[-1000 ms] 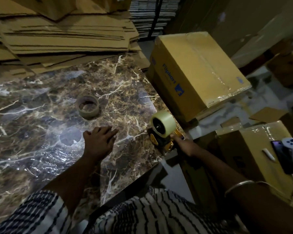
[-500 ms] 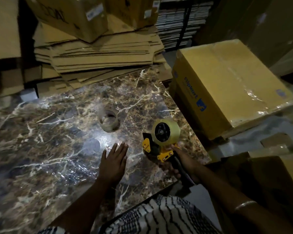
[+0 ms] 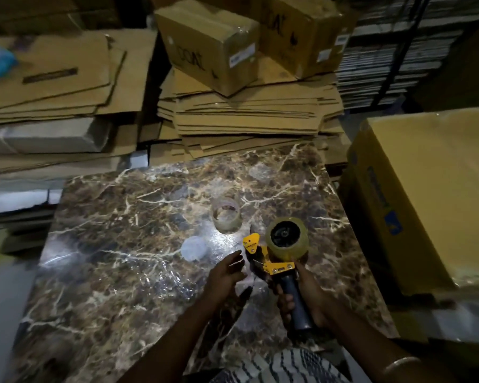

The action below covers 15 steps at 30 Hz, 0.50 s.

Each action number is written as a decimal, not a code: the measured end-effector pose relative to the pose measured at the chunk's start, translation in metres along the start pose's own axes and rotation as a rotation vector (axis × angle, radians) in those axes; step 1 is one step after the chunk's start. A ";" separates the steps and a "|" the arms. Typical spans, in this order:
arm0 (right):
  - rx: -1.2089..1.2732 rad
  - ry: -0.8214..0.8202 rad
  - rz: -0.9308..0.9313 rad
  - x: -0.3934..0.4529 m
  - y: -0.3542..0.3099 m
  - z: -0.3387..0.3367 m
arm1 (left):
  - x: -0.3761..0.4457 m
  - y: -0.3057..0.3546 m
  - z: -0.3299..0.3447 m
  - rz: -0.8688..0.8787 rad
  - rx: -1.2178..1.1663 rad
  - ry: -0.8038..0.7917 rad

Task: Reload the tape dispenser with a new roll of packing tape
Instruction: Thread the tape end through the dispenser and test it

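Observation:
My right hand [image 3: 304, 291] grips the dark handle of a yellow tape dispenser [image 3: 274, 265], held above the marble table [image 3: 122, 244]. A full roll of clear packing tape [image 3: 287, 240] sits on the dispenser's black hub. My left hand [image 3: 226, 273] hovers just left of the dispenser's yellow front plate, fingers apart, holding nothing that I can make out. A nearly spent tape roll [image 3: 226, 215] stands on the table a little beyond the dispenser.
Stacks of flattened cardboard [image 3: 246, 117] and two sealed boxes [image 3: 210, 42] crowd the table's far edge. A large yellow carton [image 3: 432, 189] stands against the right side. A pale round patch [image 3: 193, 247] shows on the tabletop left of my hands.
My right hand has lifted the dispenser from the table's right edge to the middle. My left hand rose off the tabletop and came next to the dispenser. My view tilted upward.

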State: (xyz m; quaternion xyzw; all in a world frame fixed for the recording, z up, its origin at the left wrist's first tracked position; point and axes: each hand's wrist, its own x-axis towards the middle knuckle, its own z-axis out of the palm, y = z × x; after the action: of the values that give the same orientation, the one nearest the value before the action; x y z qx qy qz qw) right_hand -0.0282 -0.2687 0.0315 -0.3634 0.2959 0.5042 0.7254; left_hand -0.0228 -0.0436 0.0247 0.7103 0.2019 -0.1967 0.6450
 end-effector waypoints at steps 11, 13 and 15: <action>0.011 -0.023 0.064 0.037 0.011 0.034 | -0.011 0.001 -0.039 0.160 0.233 0.019; 0.023 -0.013 0.047 0.041 0.016 0.043 | -0.014 0.006 -0.050 0.191 0.270 0.045; 0.042 -0.010 0.042 0.040 0.021 0.055 | -0.011 0.000 -0.066 0.219 0.290 0.060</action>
State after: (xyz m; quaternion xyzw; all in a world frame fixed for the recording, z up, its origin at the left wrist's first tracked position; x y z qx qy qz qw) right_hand -0.0315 -0.1977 0.0258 -0.3390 0.3102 0.5148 0.7237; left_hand -0.0308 0.0217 0.0365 0.8192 0.1121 -0.1311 0.5469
